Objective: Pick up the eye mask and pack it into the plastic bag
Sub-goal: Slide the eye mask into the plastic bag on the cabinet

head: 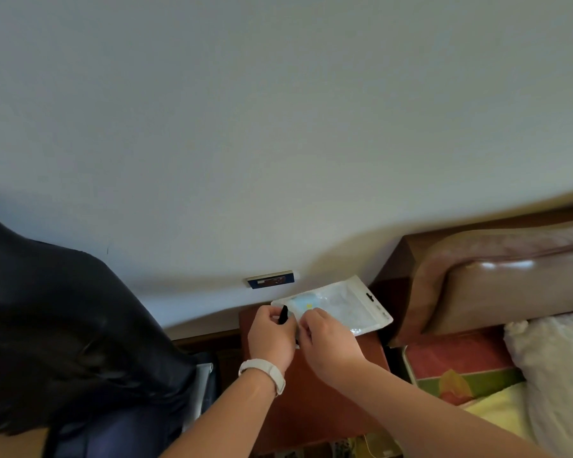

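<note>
Fingers (273,314) of the left hand (272,335), wrist banded by a pale watch strap (265,371), are curled nearly closed around a narrow black piece (283,315), probably the strap or edge of the eye mask, though too little shows to be sure. Fingers of the right hand (328,342) are pinched together at the near, open end of the plastic bag (344,307), apparently holding the mouth steady so the left hand can feed material in. Both hands meet at that opening, just above the reddish-brown counter (311,391), a bedside stand whose top carries the bag. Bag: clear, flat, with a white header strip and hang slot (370,297) at its far end, lying tilted with its far part toward the wall; a pale blue item with a yellow spot (306,305) shows through the film, seemingly the eye mask body already partly inside. Judgement: insertion under way, not finished. Right of the counter: bed with patterned bedding (460,375), white fleecy cover (556,365), padded brown headboard (493,285). Left: dark glossy garment or bag (63,325). Farthest: pale wall (278,127) carrying a small dark socket plate (271,279), just beyond the plastic bag.
</note>
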Demonstrator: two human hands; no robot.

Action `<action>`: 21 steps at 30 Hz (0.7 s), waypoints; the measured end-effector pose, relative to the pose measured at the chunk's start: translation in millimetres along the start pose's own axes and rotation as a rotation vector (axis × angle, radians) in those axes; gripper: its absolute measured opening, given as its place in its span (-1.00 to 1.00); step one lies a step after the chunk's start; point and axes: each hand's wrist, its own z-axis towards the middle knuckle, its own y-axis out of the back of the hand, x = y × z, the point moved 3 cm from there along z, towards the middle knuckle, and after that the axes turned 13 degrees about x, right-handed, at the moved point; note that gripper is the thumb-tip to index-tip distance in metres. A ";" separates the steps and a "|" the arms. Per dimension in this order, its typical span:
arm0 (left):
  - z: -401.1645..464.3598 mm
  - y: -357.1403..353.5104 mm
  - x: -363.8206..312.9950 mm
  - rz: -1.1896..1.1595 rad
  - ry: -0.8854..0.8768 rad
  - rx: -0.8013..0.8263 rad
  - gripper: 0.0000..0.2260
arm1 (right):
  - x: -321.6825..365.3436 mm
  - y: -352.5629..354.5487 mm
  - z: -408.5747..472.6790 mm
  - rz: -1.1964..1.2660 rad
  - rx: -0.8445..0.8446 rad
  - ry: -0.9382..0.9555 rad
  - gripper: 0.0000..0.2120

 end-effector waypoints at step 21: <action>22.7 6.9 72.1 -0.187 0.637 0.451 -0.72 | -39.6 -27.1 9.6 -0.198 0.146 -0.031 -0.86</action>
